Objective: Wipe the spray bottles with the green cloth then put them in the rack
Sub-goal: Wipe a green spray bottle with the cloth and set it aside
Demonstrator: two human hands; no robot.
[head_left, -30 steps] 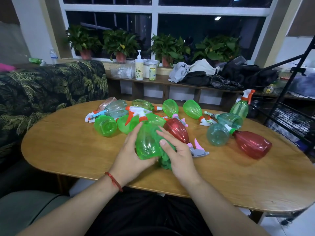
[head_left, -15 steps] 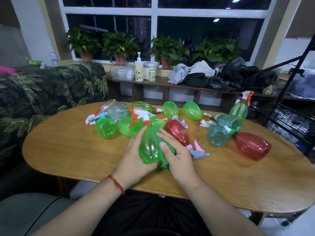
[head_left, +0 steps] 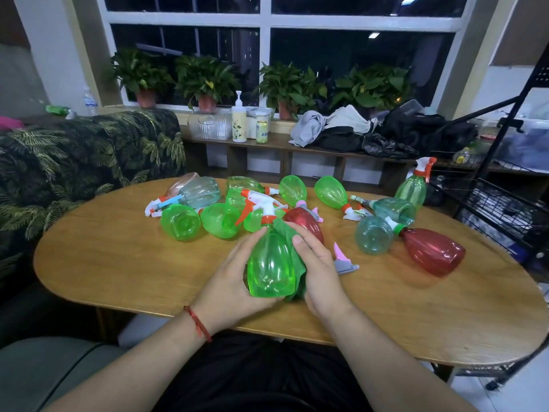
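Far left, sofa (head_left: pixel 74 162): I see its palm-leaf cover beside the table's left end.
Table (head_left: pixel 118 263): wooden and oval; the bottles lie across its back half.
Loose bottles (head_left: pixel 181 223): a heap of green and clear ones lies on its side, left of centre.
Left hand (head_left: pixel 234 281): it cups the green spray bottle (head_left: pixel 271 263) from the left, fingers curled round its side and base.
Green spray bottle: held tilted over the near part of the table, base toward me, white-and-orange trigger head pointing away.
Green cloth (head_left: pixel 300 281): pressed on the bottle's right side and shoulder, between bottle and right palm.
Right hand (head_left: pixel 318 269): fingers clamped on the cloth, thumb lying on the bottle's shoulder.
Red bottle (head_left: pixel 306 221): lying just behind the right hand.
Pink trigger (head_left: pixel 341 260): lying on the wood just right of that hand.
Teal bottle (head_left: pixel 374 236) and dark red bottle (head_left: pixel 430 251): on their sides, side by side.
Upright bottle (head_left: pixel 411 185): green, standing at the back right.
Rack (head_left: pixel 505 209): black wire shelves, right of the table.
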